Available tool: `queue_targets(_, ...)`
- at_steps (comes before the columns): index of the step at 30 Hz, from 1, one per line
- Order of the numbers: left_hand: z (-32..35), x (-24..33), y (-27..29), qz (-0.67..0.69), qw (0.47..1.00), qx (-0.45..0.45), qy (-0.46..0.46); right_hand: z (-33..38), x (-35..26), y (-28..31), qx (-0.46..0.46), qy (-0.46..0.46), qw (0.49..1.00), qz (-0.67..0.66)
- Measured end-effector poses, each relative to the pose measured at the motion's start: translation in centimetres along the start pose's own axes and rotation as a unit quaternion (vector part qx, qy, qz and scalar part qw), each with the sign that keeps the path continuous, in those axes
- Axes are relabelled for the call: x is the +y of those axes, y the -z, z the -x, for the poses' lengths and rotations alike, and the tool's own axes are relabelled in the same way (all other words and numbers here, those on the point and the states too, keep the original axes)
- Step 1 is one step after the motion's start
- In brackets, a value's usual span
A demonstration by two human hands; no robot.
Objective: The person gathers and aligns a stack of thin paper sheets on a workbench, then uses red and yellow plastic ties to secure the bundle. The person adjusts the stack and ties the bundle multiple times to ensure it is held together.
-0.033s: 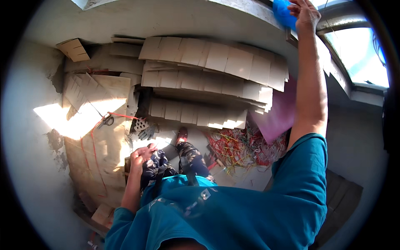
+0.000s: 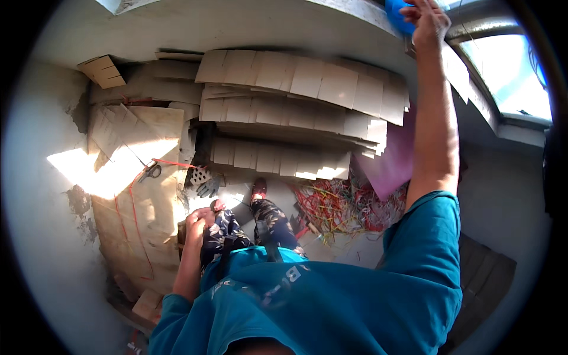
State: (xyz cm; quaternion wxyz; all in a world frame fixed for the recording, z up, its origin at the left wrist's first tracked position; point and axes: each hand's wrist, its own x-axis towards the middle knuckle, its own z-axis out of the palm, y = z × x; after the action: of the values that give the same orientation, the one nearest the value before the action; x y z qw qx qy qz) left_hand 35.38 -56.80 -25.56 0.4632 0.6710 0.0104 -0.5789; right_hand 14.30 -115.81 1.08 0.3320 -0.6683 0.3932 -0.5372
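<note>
My right hand (image 2: 430,26) is raised high toward the window at the upper right, slightly blurred. Its fingers are bent but apart, close beside a blue rounded thing (image 2: 399,15) that the frame's edge cuts off. I see nothing gripped in that hand and cannot tell whether it touches the blue thing. Low in front of my left leg, my left hand (image 2: 198,223) is closed with curled fingers. Whatever it may hold is hidden. Below the window lies a pink sheet (image 2: 384,168), partly behind my right arm.
Cardboard divider strips (image 2: 296,80) are stacked in layers against the wall ahead. Tangled red, yellow and white straps (image 2: 340,204) cover the floor to the right. At left, scissors (image 2: 154,171) and red string lie on a wooden board (image 2: 139,225). Grey gloves (image 2: 207,188) lie beyond my left hand.
My right hand has moved slightly down and to the left. The blue thing shows less of itself at the top edge. My left hand stays nearly in place.
</note>
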Motion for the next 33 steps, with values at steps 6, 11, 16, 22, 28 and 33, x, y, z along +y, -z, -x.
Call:
queue_targets(6,-4.1,-0.5,1.0,-0.02,0.994,-0.102,-0.046,21.2,6.5,-0.5,-0.102,-0.26,0.956,-0.089)
queue_targets(11,-8.4,4.9,-2.1,-0.254,0.954,-0.099,-0.124,45.4,10.1,0.2,0.004,-0.581,0.791,-0.194)
queue_targets(16,-11.6,9.4,-4.8,-0.429,0.879,-0.08,-0.19,56.7,7.6,-1.9,0.016,-0.743,0.658,-0.122)
queue_targets(22,-13.8,14.9,-12.9,-0.582,0.63,-0.115,-0.501,53.5,10.2,-2.4,0.137,-0.626,0.742,-0.196)
queue_targets(28,-17.6,18.6,-24.1,-0.625,0.491,-0.047,-0.605,50.1,13.3,-2.1,0.161,-0.589,0.745,-0.268)
queue_targets(33,-20.7,20.1,-30.6,-0.686,0.442,-0.035,-0.577,51.4,13.9,-1.4,0.129,-0.619,0.725,-0.273)
